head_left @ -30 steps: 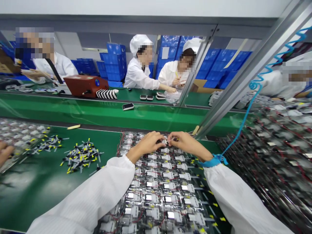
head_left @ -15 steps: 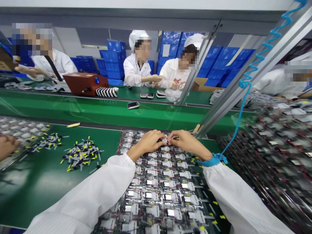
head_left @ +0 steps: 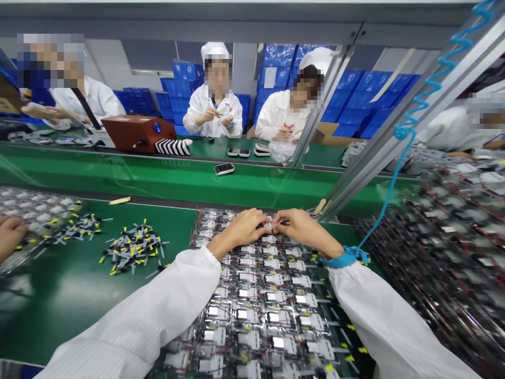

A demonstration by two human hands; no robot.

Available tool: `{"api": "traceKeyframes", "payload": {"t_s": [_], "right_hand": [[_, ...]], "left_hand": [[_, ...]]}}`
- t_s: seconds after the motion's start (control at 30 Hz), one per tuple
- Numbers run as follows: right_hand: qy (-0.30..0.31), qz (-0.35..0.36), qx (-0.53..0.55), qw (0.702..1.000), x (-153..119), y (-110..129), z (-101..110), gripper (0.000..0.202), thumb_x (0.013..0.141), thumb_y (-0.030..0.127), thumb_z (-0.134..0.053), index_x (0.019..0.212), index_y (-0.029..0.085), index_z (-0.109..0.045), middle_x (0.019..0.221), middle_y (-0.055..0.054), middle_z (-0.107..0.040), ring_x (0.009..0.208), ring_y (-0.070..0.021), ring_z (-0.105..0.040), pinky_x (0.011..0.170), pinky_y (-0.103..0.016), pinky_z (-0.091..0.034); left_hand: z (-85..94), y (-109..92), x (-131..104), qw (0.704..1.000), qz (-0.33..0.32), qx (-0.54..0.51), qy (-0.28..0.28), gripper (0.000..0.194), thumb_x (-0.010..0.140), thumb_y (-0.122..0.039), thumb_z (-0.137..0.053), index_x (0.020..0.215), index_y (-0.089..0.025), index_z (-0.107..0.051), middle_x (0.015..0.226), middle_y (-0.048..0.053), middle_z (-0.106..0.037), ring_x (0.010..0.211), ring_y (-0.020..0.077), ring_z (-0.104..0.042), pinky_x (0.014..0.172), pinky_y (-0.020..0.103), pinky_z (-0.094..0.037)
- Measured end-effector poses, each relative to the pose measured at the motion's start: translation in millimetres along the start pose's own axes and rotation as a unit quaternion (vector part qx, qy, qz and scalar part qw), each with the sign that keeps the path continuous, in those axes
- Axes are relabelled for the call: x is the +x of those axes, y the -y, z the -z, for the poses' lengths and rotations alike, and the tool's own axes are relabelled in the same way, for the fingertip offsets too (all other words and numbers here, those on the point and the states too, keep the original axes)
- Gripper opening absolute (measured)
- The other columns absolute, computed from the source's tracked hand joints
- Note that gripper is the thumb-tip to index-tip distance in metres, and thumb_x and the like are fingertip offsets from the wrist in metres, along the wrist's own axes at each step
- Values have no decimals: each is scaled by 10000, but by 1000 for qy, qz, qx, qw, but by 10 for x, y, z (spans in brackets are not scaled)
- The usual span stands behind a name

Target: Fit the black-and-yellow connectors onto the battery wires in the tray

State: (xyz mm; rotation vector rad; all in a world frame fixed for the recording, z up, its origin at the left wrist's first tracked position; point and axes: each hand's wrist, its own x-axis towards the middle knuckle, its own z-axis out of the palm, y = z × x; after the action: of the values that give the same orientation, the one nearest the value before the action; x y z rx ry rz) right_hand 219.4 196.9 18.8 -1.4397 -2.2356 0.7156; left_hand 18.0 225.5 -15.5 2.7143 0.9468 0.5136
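Observation:
A clear plastic tray (head_left: 196, 243) holds rows of small electronic modules (head_left: 247, 316) with white parts, shiny squares and thin red wires. At its far end, my left hand (head_left: 248, 227) bends over the modules, thumb and forefinger closed together. Facing it, my right hand (head_left: 298, 227) is closed in a pinch, and the fingertips of both nearly meet above one module. What lies between the fingertips is too small and covered to make out. A blue wrist strap (head_left: 342, 259) with a coiled cord circles my right wrist.
On the left lies a pile of small black-and-grey parts with yellow tabs (head_left: 136, 245). Another person's hand (head_left: 11, 236) is over a second tray. Stacked trays (head_left: 442, 263) rise on the right. Beyond the green conveyor (head_left: 158, 176), with a white device (head_left: 224, 169) on it, co-workers sit.
My hands have stayed almost in place, fingertips still together. The white device on the conveyor has shifted right. One co-worker across has turned to face forward and raised both hands.

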Motion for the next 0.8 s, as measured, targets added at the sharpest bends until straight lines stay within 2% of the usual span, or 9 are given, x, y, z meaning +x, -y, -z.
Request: {"api": "traceKeyframes", "payload": {"t_s": [0.07,0.13,0.23,0.3,0.4,0.57,0.7,0.8], "right_hand": [[3,-1,-8,1000,-13,-6,30,152,838,188,-568,804,233,-709,804,-3,-755,803,-208,-696,739,-279,-469],[1,-9,-22,1000,-43,-29,104,147,828,249,-623,923,244,-735,831,-8,-758,787,-219,-690,712,-285,-465],[-22,-31,-44,998,-112,-81,283,415,822,306,-651,1232,242,-659,867,-22,-759,769,-229,-680,684,-298,-457],[-42,-44,-51,997,-160,-105,414,487,852,333,-613,1324,216,-591,869,-29,-757,763,-229,-676,675,-304,-457],[-55,-46,-50,996,-218,-107,567,426,884,386,-571,1269,212,-622,866,-32,-756,745,-224,-676,659,-306,-468],[-72,-36,-37,996,-259,-86,668,353,883,395,-571,1178,231,-672,878,-37,-762,726,-213,-682,659,-297,-487],[-89,-37,-35,995,-268,-93,681,332,879,407,-577,1141,237,-690,880,-41,-763,743,-225,-692,656,-300,-488],[-93,-38,-34,994,-275,-93,682,331,875,426,-574,1116,239,-700,892,-45,-764,765,-233,-698,672,-307,-501]], "left_hand": [[-2,-7,-13,1000,3,-7,-2,252,959,-378,-585,1108,-189,-658,970,71,-650,984,243,-596,866,341,-449],[-3,-8,-26,999,18,-32,-7,258,953,-379,-595,1126,-199,-656,994,70,-646,1009,247,-591,897,352,-446],[18,3,-32,997,41,-71,-16,289,925,-367,-643,1169,-213,-633,1052,62,-651,1037,240,-593,920,354,-452],[56,12,-28,996,35,-79,-13,335,899,-354,-683,1196,-217,-608,1082,51,-655,1021,214,-606,906,324,-468],[132,5,-25,997,13,-75,8,300,883,-348,-706,1140,-220,-620,1110,36,-658,1031,190,-611,905,291,-475],[171,-87,-14,999,25,-30,17,146,950,-304,-599,1063,-225,-648,1073,40,-673,1047,223,-595,945,350,-453],[166,-165,10,999,38,9,20,159,943,-241,-572,1069,-210,-665,1059,68,-665,1023,248,-587,932,379,-447],[195,-204,-3,998,33,36,38,209,958,-255,-546,1112,-216,-683,1052,85,-647,1012,267,-576,912,399,-448]]}}
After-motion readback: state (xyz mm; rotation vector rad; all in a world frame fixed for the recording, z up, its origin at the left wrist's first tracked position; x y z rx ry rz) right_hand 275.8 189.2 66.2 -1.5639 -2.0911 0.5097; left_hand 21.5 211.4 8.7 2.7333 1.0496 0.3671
